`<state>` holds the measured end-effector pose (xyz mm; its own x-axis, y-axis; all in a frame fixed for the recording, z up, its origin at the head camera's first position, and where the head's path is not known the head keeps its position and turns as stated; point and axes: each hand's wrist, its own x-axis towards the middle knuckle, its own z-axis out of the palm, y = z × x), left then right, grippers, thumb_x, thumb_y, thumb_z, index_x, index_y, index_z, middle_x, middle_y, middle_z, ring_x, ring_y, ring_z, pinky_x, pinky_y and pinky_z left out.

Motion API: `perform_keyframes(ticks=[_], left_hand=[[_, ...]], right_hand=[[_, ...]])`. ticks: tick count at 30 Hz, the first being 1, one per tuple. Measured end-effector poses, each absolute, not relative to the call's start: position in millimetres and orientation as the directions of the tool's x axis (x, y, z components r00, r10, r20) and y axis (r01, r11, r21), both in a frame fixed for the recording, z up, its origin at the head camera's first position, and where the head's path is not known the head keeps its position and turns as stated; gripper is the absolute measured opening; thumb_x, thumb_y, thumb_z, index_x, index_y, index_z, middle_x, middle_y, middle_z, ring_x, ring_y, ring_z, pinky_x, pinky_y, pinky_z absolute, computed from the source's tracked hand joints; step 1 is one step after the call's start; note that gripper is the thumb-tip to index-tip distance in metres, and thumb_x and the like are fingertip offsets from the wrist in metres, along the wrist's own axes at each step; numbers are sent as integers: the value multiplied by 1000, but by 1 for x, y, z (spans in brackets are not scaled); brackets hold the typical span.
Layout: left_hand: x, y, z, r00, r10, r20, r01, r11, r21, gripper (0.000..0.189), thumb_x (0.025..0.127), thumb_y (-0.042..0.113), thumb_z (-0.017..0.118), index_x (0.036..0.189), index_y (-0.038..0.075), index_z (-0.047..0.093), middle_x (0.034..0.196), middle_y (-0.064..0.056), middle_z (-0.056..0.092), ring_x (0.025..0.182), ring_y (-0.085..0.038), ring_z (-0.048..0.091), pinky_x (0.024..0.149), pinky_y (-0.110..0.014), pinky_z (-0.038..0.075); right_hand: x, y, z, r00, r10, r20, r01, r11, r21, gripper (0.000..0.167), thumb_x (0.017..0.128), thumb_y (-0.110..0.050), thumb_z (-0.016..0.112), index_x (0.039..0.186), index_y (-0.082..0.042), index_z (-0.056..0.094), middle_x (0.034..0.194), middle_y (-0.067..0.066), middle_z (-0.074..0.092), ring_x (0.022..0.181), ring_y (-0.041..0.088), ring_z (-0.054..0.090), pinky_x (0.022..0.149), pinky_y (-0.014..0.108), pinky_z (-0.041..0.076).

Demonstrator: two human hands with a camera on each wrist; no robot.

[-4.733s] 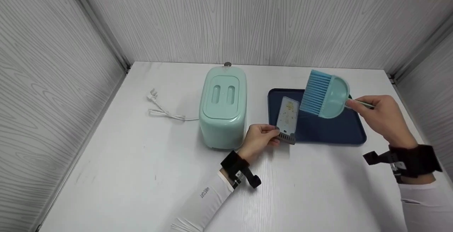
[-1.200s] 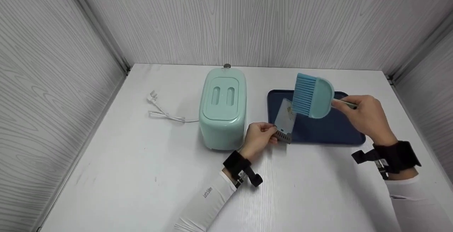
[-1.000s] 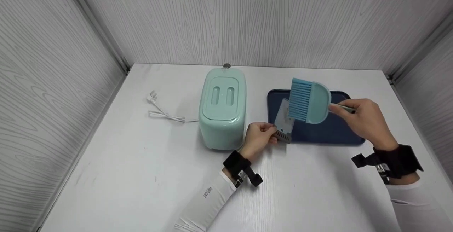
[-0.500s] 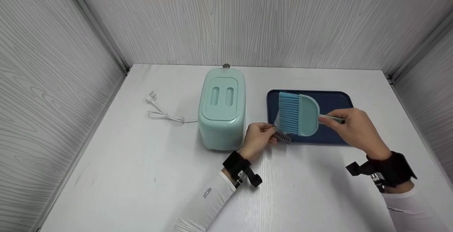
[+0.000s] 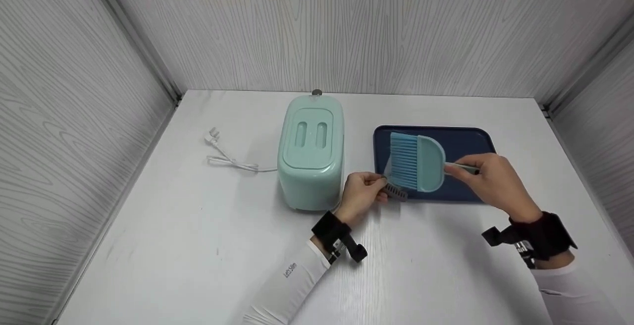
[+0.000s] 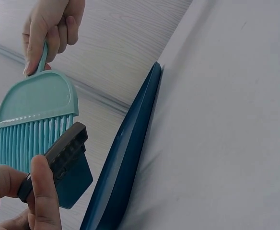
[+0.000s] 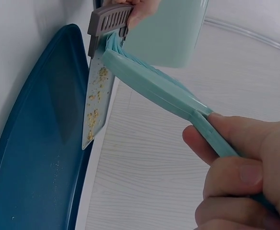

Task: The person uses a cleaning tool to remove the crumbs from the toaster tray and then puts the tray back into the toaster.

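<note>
My left hand [image 5: 360, 191] pinches the dark grey slotted end of a crumb tray [image 5: 396, 192] over the left part of a navy serving tray [image 5: 468, 141]. Yellowish crumbs lie along the crumb tray's pale plate [image 7: 94, 117], as the right wrist view shows. In my right hand [image 5: 498, 179] is the thin handle of a mint-green hand brush [image 5: 430, 164]. The brush's blue bristles [image 7: 112, 44] meet the plate close to its grey end. From the head view the brush hides most of the plate.
A mint-green toaster [image 5: 311, 146] with a lid over its top stands left of my left hand. Its white cord and plug [image 5: 237, 164] lie on the white table [image 5: 198, 245]. Fine specks [image 7: 56, 163] dot the navy tray. Grey wood-grain panels [image 5: 346, 27] enclose the back and sides.
My right hand has carried the brush left and toward me, from beside the crumb tray to over its plate near the grey end. My left hand has barely shifted.
</note>
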<state>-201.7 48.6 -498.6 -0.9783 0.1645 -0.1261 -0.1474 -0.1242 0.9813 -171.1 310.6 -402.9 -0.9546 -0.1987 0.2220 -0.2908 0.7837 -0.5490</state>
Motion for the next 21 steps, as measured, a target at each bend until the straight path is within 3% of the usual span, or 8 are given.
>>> perform_keyframes(ticks=[5, 13, 21], left_hand=[[-201, 48, -499, -979, 166, -120, -141, -120, 983, 17, 96, -4, 63, 108, -15, 69, 79, -11, 71, 54, -8, 65, 58, -24, 63], [-201, 49, -498, -981, 144, -131, -149, -126, 981, 17, 96, -4, 64, 107, -14, 68, 77, -11, 70, 53, -9, 64, 56, -24, 62], [-201, 49, -498, -982, 136, -131, -148, -127, 981, 14, 95, -5, 64, 105, -14, 69, 76, -11, 70, 53, -9, 63, 56, -24, 62]], right_hand=[[-175, 312, -407, -956, -188, 226, -284, 788, -546, 31, 100, -37, 69, 102, -9, 82, 97, 10, 78, 68, 13, 58, 67, 18, 45], [-186, 315, -417, -945, -175, 276, -302, 787, -538, 28, 100, -34, 70, 99, -9, 82, 81, 6, 75, 58, 13, 49, 59, 21, 37], [-198, 322, -425, -938, -155, 311, -307, 790, -531, 28, 99, -32, 72, 98, -6, 82, 77, 6, 73, 57, 14, 48, 57, 20, 37]])
